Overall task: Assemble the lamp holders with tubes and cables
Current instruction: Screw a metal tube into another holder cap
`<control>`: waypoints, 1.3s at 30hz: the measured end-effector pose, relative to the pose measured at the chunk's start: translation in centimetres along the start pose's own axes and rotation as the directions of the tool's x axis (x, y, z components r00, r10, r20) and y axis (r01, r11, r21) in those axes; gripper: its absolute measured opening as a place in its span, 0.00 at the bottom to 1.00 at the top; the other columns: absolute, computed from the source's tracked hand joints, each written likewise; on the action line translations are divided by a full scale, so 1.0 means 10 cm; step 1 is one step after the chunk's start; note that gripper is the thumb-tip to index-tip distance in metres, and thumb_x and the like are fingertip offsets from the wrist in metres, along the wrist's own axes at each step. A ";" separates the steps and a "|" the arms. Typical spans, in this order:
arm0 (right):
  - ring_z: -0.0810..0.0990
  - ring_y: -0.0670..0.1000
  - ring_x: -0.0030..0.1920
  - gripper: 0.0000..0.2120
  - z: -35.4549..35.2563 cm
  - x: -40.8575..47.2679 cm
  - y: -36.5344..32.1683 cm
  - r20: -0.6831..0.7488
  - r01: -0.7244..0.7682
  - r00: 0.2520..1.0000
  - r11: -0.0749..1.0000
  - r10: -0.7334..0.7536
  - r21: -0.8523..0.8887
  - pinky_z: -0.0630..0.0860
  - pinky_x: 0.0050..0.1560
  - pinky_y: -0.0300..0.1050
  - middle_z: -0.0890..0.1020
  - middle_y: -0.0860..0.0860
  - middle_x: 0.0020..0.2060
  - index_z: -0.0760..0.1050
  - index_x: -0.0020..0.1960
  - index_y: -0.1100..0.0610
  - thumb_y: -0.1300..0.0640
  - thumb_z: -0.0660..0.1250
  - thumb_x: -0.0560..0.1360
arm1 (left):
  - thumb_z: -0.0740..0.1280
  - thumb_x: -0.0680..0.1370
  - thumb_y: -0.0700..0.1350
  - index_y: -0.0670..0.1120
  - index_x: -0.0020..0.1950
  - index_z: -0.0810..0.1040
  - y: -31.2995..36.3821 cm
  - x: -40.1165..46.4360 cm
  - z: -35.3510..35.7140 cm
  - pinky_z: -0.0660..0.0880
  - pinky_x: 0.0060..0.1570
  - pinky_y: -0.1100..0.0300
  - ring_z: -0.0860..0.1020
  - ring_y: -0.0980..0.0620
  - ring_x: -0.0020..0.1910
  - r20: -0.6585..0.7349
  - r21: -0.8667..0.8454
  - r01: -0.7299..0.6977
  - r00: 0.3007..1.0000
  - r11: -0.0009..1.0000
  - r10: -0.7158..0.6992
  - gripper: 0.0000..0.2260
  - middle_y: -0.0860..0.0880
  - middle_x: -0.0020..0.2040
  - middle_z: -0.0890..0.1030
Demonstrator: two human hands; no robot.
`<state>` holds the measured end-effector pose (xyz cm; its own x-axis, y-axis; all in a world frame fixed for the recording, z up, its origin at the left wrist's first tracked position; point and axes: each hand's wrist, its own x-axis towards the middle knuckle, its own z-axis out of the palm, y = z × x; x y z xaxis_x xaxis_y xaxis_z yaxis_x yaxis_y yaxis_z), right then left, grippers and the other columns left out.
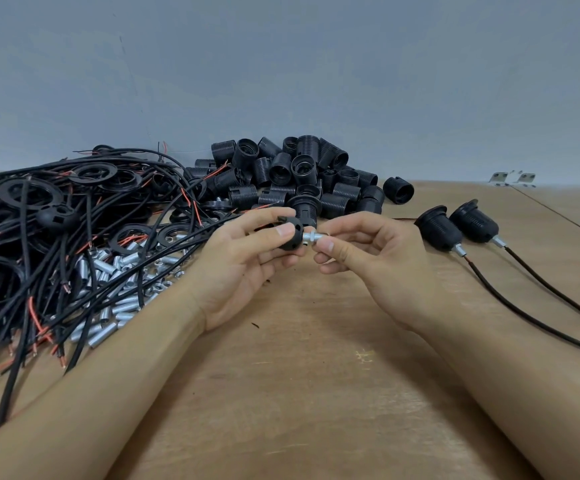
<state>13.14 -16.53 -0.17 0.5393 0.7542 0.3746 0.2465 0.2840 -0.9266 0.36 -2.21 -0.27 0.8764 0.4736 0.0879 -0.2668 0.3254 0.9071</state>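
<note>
Pinching: left hand [243,258] on black cap [290,233], right hand [368,258] on tube [312,237]; two finished holders [454,226] beside

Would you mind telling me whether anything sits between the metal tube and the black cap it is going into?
Nothing visible does. The right hand holds the threaded metal tube with its end already at the black lamp holder cap, which the left hand grips. The cables lie off to the left.
</note>
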 end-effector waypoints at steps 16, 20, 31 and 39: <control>0.82 0.51 0.31 0.05 -0.02 -0.03 0.00 0.016 0.006 1.000 0.971 -0.003 -0.240 0.80 0.32 0.43 0.82 0.52 0.33 0.82 0.45 0.56 0.56 0.69 0.77 | 0.70 0.70 0.36 0.39 0.58 0.78 -0.01 -0.04 0.00 0.81 0.48 0.58 0.84 0.41 0.51 0.035 0.078 -0.027 0.999 0.997 0.025 0.17 0.39 0.52 0.84; 0.78 0.48 0.26 0.16 0.02 -0.04 0.00 0.002 -0.080 0.997 0.965 0.083 -0.250 0.75 0.26 0.40 0.79 0.51 0.27 0.78 0.38 0.58 0.52 0.63 0.81 | 0.70 0.69 0.35 0.40 0.58 0.79 -0.01 -0.05 0.02 0.81 0.50 0.57 0.83 0.41 0.53 0.078 0.089 -0.027 0.997 0.996 0.020 0.17 0.38 0.54 0.84; 0.77 0.53 0.29 0.11 -0.01 -0.04 -0.05 0.056 -0.154 0.984 0.958 0.172 -0.242 0.74 0.26 0.46 0.82 0.55 0.35 0.77 0.47 0.57 0.49 0.67 0.79 | 0.71 0.71 0.36 0.39 0.60 0.78 -0.01 -0.01 -0.04 0.81 0.49 0.58 0.83 0.38 0.54 0.029 0.063 -0.037 0.999 0.997 0.035 0.17 0.37 0.55 0.84; 0.74 0.51 0.26 0.19 -0.01 -0.02 -0.05 0.087 -0.236 0.963 0.955 0.254 -0.182 0.68 0.25 0.43 0.80 0.50 0.30 0.77 0.44 0.50 0.35 0.63 0.77 | 0.72 0.70 0.38 0.39 0.58 0.80 0.01 -0.02 -0.03 0.81 0.48 0.58 0.84 0.39 0.53 0.043 0.091 -0.022 0.999 0.996 0.018 0.16 0.37 0.53 0.84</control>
<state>12.94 -16.88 0.23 0.5124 0.8500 0.1223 0.2545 -0.0143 -0.9670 0.03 -2.00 -0.34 0.8878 0.4437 0.1220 -0.2486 0.2394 0.9386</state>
